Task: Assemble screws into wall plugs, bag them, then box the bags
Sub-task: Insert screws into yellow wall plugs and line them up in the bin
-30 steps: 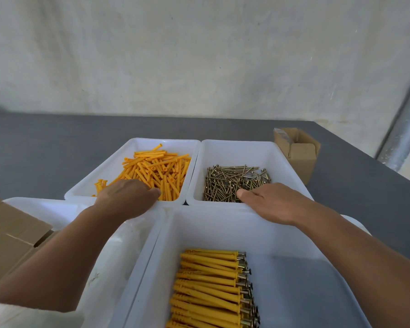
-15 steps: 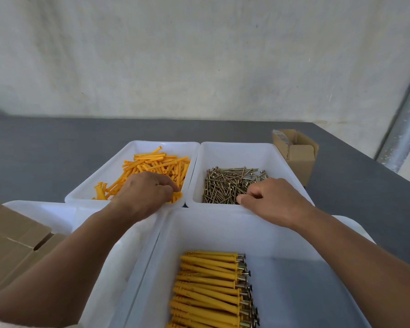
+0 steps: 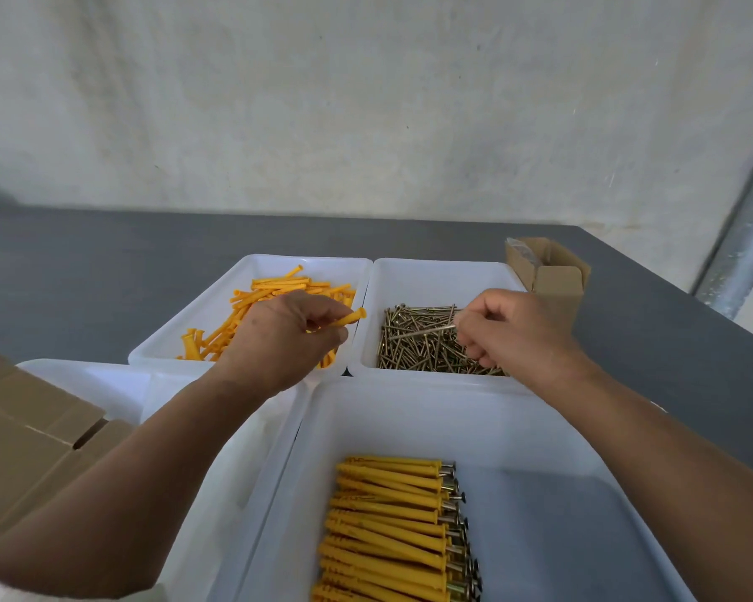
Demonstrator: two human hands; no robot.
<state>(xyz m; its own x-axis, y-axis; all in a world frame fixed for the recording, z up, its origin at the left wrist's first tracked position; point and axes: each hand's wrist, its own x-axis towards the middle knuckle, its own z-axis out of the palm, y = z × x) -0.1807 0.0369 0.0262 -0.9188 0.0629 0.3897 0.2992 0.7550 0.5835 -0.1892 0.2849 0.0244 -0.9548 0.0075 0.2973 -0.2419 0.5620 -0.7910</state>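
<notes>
Four white plastic trays stand together: the plug tray [image 3: 253, 265], the screw tray [image 3: 435, 278], the tray of assembled sets [image 3: 409, 421] and a near-left tray [image 3: 83, 378]. Their heaps of loose plugs [image 3: 279, 283], loose screws [image 3: 409, 356] and assembled sets [image 3: 388, 514] are too many to count. Two hands show, the left hand [image 3: 279, 341] pinching one wall plug [image 3: 349, 318] and the right hand [image 3: 518, 336] one screw [image 3: 427, 330]; there is one small open cardboard box [image 3: 557, 284], and the flat cardboard [image 3: 27, 427] at left cannot be counted.

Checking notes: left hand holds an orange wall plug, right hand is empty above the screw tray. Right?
No: in the head view the right hand pinches a screw above the screw tray. The left hand does hold an orange wall plug.
</notes>
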